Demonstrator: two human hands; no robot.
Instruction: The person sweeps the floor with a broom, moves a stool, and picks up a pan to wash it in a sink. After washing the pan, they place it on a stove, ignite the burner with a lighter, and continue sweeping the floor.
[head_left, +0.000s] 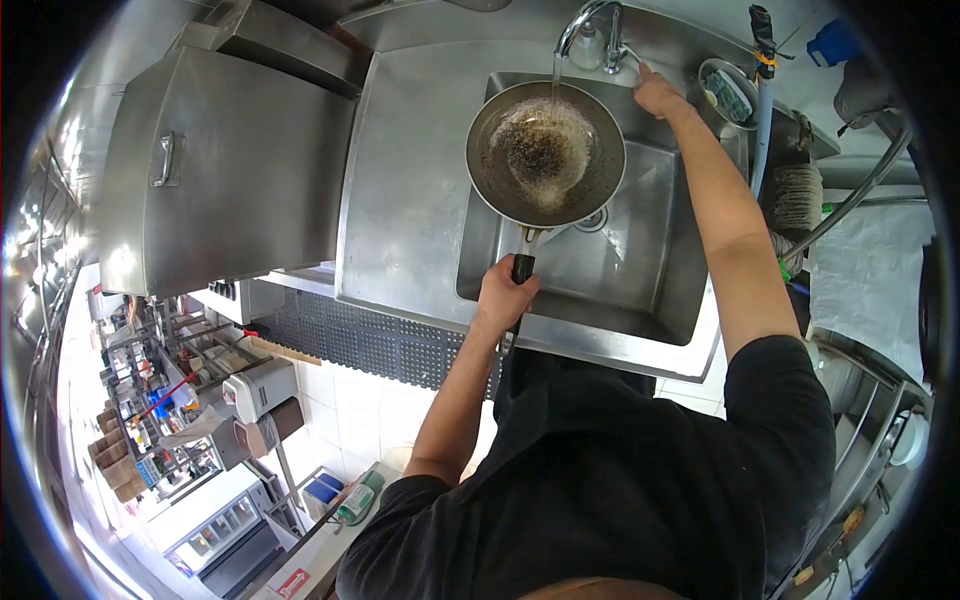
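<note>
My left hand (507,297) is wrapped round the handle (522,268) of the pan (545,155), upper middle of frame, under the running faucet (590,30); my right (660,92) is on the lever (630,52). Tilt the pan or overdo the flow and gritty water could slop out.

Black shirt (640,480); silvery sink (640,240); pan (545,155) brownish-grey, mottled darker, perhaps black, at its centre.
</note>
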